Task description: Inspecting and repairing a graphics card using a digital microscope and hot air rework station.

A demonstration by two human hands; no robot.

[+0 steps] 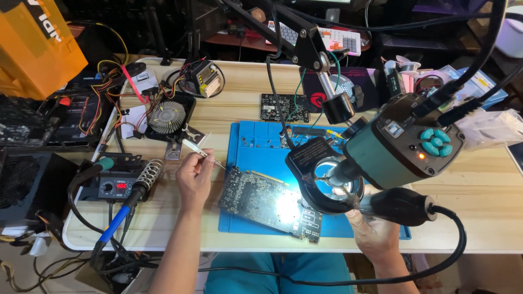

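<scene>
fan heatsink [166, 117] back left | soldering station [116, 187] left | keyboard [332, 38] rear | small board [284, 107] behind mat

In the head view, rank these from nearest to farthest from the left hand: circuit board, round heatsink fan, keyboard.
From the left hand:
1. Circuit board, just right, on the blue mat.
2. Round heatsink fan, behind, slightly left.
3. Keyboard, far back right.

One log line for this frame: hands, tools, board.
left hand: holds tweezers | right hand: grips black hot-air handle | circuit board: on blue mat, lit under microscope
</scene>
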